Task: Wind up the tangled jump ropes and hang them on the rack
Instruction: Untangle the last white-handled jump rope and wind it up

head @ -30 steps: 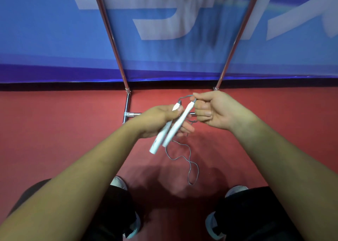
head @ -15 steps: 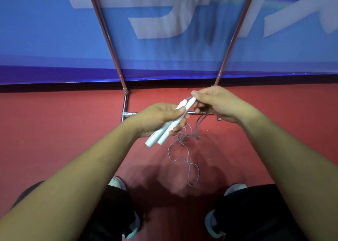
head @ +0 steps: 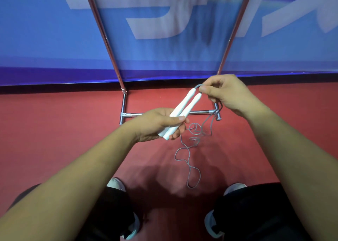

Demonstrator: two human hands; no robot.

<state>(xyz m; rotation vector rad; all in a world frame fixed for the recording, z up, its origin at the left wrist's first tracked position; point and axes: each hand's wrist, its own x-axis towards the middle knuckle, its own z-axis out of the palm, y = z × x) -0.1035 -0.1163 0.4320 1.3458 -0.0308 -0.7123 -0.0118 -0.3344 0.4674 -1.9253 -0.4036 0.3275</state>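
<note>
Even light, soft floor shadows

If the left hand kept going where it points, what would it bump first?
The left hand, gripping the white handles, would probably bump the right hand pinching the grey cord; depth is unclear.

It looked like a sports hall or gym. A smooth red sports floor (head: pixel 54 131) ran underfoot, a blue banner (head: pixel 36 39) with large white lettering closed it off at twelve o'clock, and a chrome rack (head: pixel 107 43) rose at eleven and one o'clock. A white-handled jump rope (head: pixel 182 107) fitted that.
</note>
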